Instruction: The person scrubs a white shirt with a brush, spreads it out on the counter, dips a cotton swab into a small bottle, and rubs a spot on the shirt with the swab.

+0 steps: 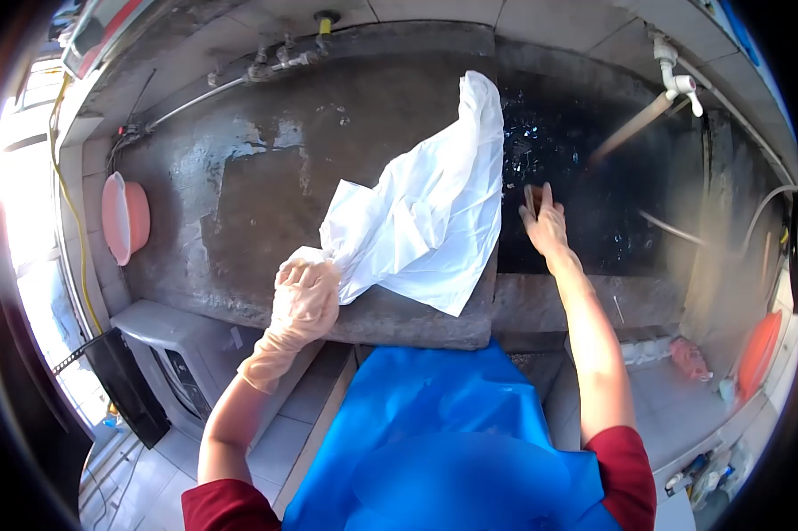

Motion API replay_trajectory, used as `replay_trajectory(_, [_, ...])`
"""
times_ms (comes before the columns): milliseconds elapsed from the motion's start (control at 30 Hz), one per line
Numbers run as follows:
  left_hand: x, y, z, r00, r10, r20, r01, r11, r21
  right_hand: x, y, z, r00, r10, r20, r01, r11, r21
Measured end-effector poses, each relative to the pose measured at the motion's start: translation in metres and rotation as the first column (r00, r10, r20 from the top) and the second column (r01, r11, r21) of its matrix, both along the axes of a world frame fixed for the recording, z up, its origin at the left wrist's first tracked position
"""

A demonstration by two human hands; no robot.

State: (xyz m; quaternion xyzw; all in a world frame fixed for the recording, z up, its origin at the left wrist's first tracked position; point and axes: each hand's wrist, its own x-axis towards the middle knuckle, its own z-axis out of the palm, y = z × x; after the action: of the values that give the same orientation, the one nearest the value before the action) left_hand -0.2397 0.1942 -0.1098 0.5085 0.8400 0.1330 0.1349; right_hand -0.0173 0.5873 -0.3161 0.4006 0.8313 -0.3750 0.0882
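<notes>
A white cloth [416, 212] lies bunched and creased across the wet concrete slab, its far end reaching the edge of the dark basin [585, 230]. At the cloth's near left corner, my left hand [306, 288], in a thin pale glove, is closed on the fabric. Over the basin is my right hand [547, 221], no glove showing on it, just right of the cloth and apart from it. Its thumb and fingers close around a small brownish thing [532, 197] whose kind I cannot make out.
A white tap [679, 84] juts out above the basin at the back right. A pink basin [126, 219] leans at the slab's left end. Below the slab stands a grey appliance [173, 354]. An orange-red basin [760, 354] is at the far right.
</notes>
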Motion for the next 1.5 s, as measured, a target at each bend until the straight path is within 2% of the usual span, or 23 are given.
replay_trajectory(67, [0.007,0.040,-0.019,0.996,0.028,-0.086,-0.026,0.999,0.022,-0.024,-0.009,-0.020,0.955,-0.125,0.269,0.093,0.988,0.127])
replay_trajectory(233, [0.030,0.109,-0.087,0.991,0.135,0.005,-0.133,0.986,-0.102,-0.024,-0.012,-0.101,0.901,-0.041,0.431,-0.019,0.991,0.133])
replay_trajectory(367, [0.028,0.108,-0.098,0.982,0.177,0.058,-0.174,0.983,-0.052,-0.018,0.013,-0.093,0.775,0.092,0.625,-0.070,0.996,-0.060])
replay_trajectory(467, [0.023,0.107,-0.092,0.976,0.200,0.090,-0.209,0.973,0.095,0.003,0.005,-0.049,0.965,-0.224,0.138,0.194,0.959,0.205])
replay_trajectory(567, [0.014,0.125,-0.090,0.972,0.234,-0.012,-0.234,0.971,-0.043,-0.023,-0.035,0.049,0.902,0.124,-0.414,0.121,0.847,0.517])
replay_trajectory(667, [0.017,0.126,-0.100,0.972,0.231,0.031,-0.230,0.972,-0.047,-0.086,-0.097,0.117,0.812,0.473,-0.343,-0.187,0.767,0.614])
replay_trajectory(700, [0.018,0.123,-0.105,0.973,0.229,0.032,-0.228,0.973,-0.038,-0.107,-0.122,0.116,0.733,0.379,-0.565,-0.107,0.884,0.454])
replay_trajectory(767, [0.019,0.117,-0.111,0.979,0.018,-0.203,-0.083,0.945,-0.316,-0.130,-0.155,0.087,0.715,0.533,-0.452,-0.332,0.828,0.452])
replay_trajectory(833, [0.015,0.123,-0.100,0.985,0.083,-0.154,-0.125,0.949,-0.290,-0.146,-0.093,0.076,0.691,0.666,-0.282,-0.465,0.707,0.533])
replay_trajectory(900, [0.018,0.117,-0.108,0.979,0.151,-0.138,-0.167,0.979,-0.115,-0.175,-0.006,0.127,0.988,0.156,0.018,-0.154,0.984,-0.084])
replay_trajectory(933, [0.017,0.122,-0.100,0.984,0.147,-0.103,-0.162,0.973,-0.164,-0.171,0.009,0.106,0.921,0.323,-0.217,-0.208,0.880,0.427])
replay_trajectory(967, [0.017,0.124,-0.098,0.986,0.137,-0.096,-0.150,0.978,-0.148,-0.168,0.025,0.085,0.864,0.424,-0.271,0.034,0.488,0.872])
replay_trajectory(1000, [0.017,0.124,-0.097,0.985,0.146,-0.089,-0.159,0.974,-0.162,-0.172,0.015,0.124,0.925,0.087,-0.371,0.010,0.967,0.254])
replay_trajectory(1033, [0.017,0.124,-0.097,0.984,0.158,-0.083,-0.171,0.969,-0.179,-0.173,-0.013,0.145,0.940,-0.128,-0.315,0.088,0.986,-0.139])
replay_trajectory(1067, [0.016,0.123,-0.097,0.985,0.153,-0.079,-0.165,0.970,-0.176,-0.170,-0.048,0.138,0.947,-0.063,-0.314,0.009,0.985,-0.172])
replay_trajectory(1133, [0.016,0.121,-0.102,0.986,0.137,-0.095,-0.152,0.973,-0.175,-0.154,-0.094,0.054,0.817,0.410,-0.405,-0.223,0.873,0.434])
replay_trajectory(1200, [0.016,0.122,-0.099,0.986,0.143,-0.086,-0.155,0.974,-0.166,-0.164,-0.023,0.129,0.914,0.354,-0.199,-0.371,0.927,-0.055])
replay_trajectory(1267, [0.017,0.123,-0.099,0.985,0.146,-0.093,-0.161,0.970,-0.183,-0.173,0.054,0.106,0.974,0.204,-0.097,-0.171,0.946,0.277])
replay_trajectory(1333, [0.014,0.127,-0.097,0.984,0.141,-0.109,-0.159,0.971,-0.178,-0.166,0.059,0.105,0.936,0.262,-0.234,0.001,0.664,0.748])
replay_trajectory(1367, [0.012,0.128,-0.098,0.982,0.149,-0.112,-0.168,0.969,-0.183,-0.165,0.041,0.111,0.916,0.105,-0.387,0.085,0.892,0.444])
replay_trajectory(1400, [0.017,0.126,-0.096,0.982,0.159,-0.103,-0.177,0.964,-0.200,-0.165,0.005,0.143,0.928,-0.157,-0.337,0.124,0.985,-0.117])
replay_trajectory(1433, [0.021,0.122,-0.095,0.982,0.158,-0.101,-0.176,0.963,-0.205,-0.159,-0.036,0.149,0.956,-0.176,-0.235,0.098,0.945,-0.311])
replay_trajectory(1500, [0.017,0.124,-0.102,0.978,0.148,-0.148,-0.180,0.955,-0.236,-0.151,-0.074,0.122,0.927,0.287,-0.241,-0.315,0.945,-0.084])
